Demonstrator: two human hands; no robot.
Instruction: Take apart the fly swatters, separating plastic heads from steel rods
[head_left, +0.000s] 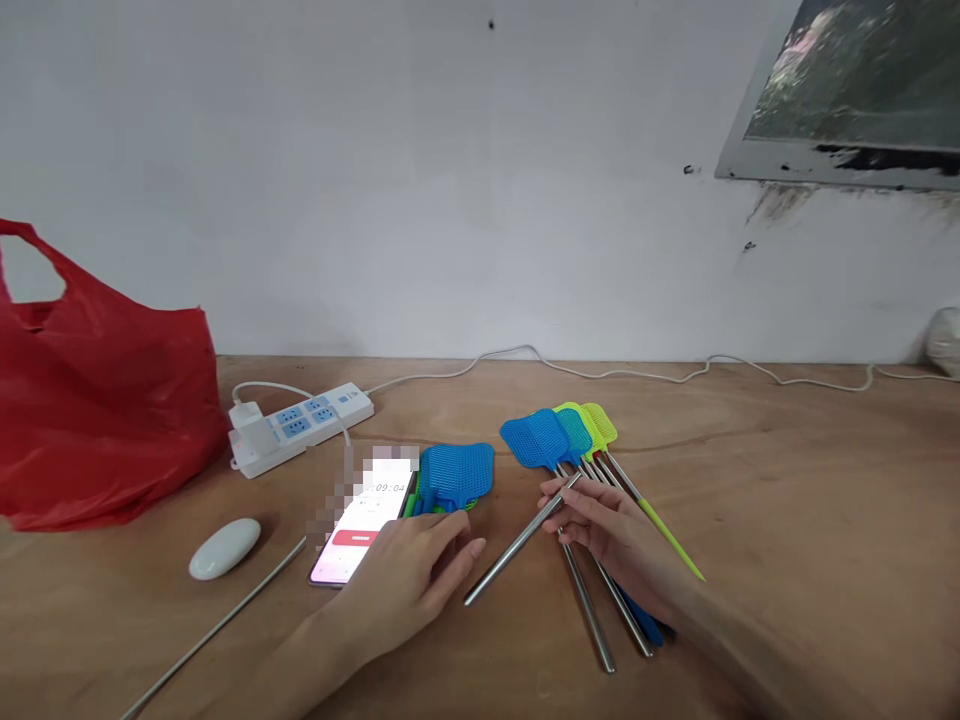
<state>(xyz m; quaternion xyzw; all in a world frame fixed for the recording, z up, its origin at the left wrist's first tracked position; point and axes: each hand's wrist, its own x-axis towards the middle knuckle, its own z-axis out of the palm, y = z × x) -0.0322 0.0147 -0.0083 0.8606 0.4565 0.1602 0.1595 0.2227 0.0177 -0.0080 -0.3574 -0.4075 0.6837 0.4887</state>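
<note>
Currently, we seem to be at a tube-handling step: our right hand [611, 532] pinches a slim metal tube [517, 548] between thumb and fingers, aslant over the tabletop [810, 510]. Our left hand [405, 565] is at the edge of the lit phone [371, 515], its fingers reaching to the loose blue swatter head [457, 472] – whether they grip anything, we cannot tell. Nearer the right hand, a fan of fly swatters [576, 436] lies with shafts toward us, partly hidden beneath that hand. We judge that the next move calls for a steady pinch – and for care around the phone's screen.
</note>
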